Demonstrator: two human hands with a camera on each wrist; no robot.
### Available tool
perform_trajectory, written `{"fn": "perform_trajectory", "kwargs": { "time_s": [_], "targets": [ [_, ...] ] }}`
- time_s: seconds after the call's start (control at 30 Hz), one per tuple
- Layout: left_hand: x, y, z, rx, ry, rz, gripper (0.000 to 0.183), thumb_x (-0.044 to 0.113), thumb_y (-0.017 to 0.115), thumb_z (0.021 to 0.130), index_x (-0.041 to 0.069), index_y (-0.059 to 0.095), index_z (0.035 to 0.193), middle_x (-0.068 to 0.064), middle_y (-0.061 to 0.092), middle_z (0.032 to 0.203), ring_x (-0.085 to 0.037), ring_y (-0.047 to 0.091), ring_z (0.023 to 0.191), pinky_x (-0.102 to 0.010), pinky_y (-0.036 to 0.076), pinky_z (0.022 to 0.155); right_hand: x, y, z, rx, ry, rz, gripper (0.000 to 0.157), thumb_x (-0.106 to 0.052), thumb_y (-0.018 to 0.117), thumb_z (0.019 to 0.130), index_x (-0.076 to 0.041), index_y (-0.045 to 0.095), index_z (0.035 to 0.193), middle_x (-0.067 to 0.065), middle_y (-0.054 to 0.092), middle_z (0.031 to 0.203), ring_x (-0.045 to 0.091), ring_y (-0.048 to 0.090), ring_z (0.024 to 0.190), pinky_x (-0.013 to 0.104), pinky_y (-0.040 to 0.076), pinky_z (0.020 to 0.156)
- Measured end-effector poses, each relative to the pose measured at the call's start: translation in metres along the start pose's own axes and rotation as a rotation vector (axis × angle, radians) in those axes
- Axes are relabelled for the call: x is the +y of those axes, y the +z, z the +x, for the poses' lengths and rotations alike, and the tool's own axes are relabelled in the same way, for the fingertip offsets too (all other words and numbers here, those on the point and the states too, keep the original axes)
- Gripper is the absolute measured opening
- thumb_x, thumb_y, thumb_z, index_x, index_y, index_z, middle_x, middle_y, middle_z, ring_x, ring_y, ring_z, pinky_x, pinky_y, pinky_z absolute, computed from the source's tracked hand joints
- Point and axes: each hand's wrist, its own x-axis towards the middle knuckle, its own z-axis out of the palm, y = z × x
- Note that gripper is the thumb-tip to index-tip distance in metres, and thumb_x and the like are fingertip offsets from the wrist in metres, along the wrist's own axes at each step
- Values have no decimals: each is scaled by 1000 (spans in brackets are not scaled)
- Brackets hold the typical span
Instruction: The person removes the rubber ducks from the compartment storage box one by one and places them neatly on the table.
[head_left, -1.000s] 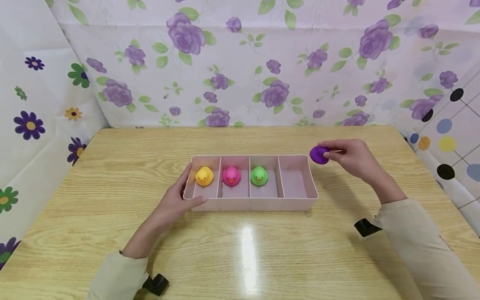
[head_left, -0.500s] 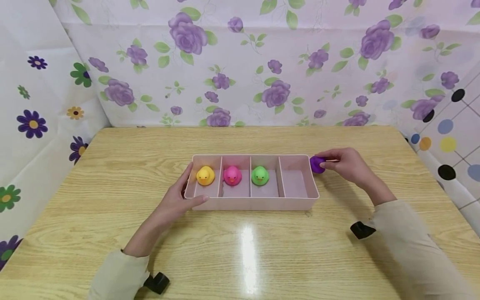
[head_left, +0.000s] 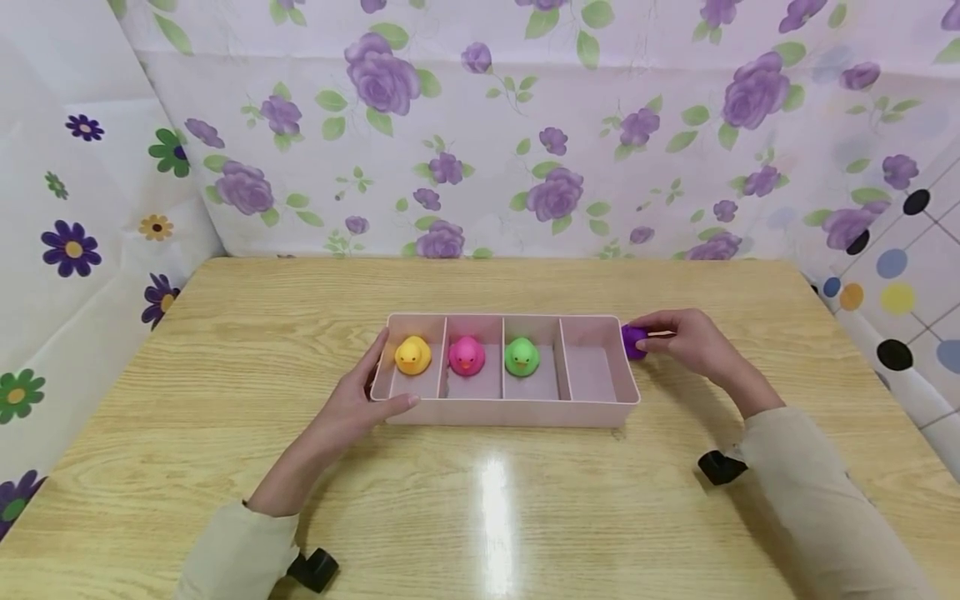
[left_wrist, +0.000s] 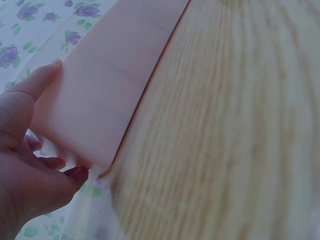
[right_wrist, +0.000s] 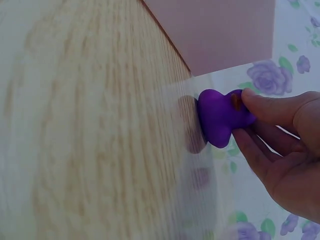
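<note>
A pale pink divided box [head_left: 505, 412] stands on the table, its compartments in a row. A yellow rubber duck [head_left: 412, 356], a pink rubber duck [head_left: 467, 357] and a green rubber duck [head_left: 522, 357] each sit in their own compartment; the rightmost compartment holds nothing. My left hand [head_left: 365, 394] grips the box's left end, thumb on the front wall and fingers curled at the end wall [left_wrist: 90, 110]. Just outside the right end, my right hand [head_left: 693, 342] pinches a purple rubber duck [right_wrist: 220, 117] by its head, its base right at the tabletop.
The light wooden table [head_left: 420, 500] reaches back to a wall covering with purple roses [head_left: 555, 193]. Flowered sheeting [head_left: 71, 248] hangs at the left, dotted sheeting [head_left: 897, 297] at the right. Black wrist devices [head_left: 313, 570] hang under both sleeves.
My right hand has brought the purple rubber duck down towards the table beside the box's right end. The left hand keeps its grip on the box, which has stayed in place.
</note>
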Motion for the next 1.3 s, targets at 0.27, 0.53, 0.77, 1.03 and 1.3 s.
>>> {"fn": "perform_trajectory", "kwargs": {
  "time_s": [0.27,0.53,0.77,1.03,1.3],
  "targets": [
    [0,0,-1,2,-9,-4,99,19,74,87,24,4,157,-14,9,160,-36,21,140,-51,28,108,0,-2,-1,-41,-19,-37,37,-6,65,92,5,60,127,27,59,123,39,61,108,37,53,84],
    [0,0,0,0,-15,-14,100,19,74,86,25,4,157,-14,7,160,-35,21,141,-50,30,107,-13,-16,-10,-47,-61,-95,46,-15,65,94,2,53,136,26,52,134,42,57,113,49,49,89],
    [-1,0,0,-2,-16,-20,100,18,74,86,25,4,157,-14,9,160,-35,24,139,-50,31,106,-37,-14,-18,47,-128,-113,42,-21,58,99,3,55,133,22,55,131,39,59,111,49,49,89],
    [2,0,0,0,-24,-17,100,18,74,86,25,4,157,-13,9,160,-35,24,139,-50,31,106,-65,7,-19,67,-192,-56,37,-13,59,97,5,57,130,23,58,128,39,61,107,44,52,84],
    [1,-1,0,-1,-29,-26,100,18,74,86,25,4,157,-12,9,160,-35,23,140,-49,30,107,-81,26,-14,35,-224,-56,32,-4,63,93,6,62,123,21,62,121,34,63,103,45,53,82]
  ]
}}
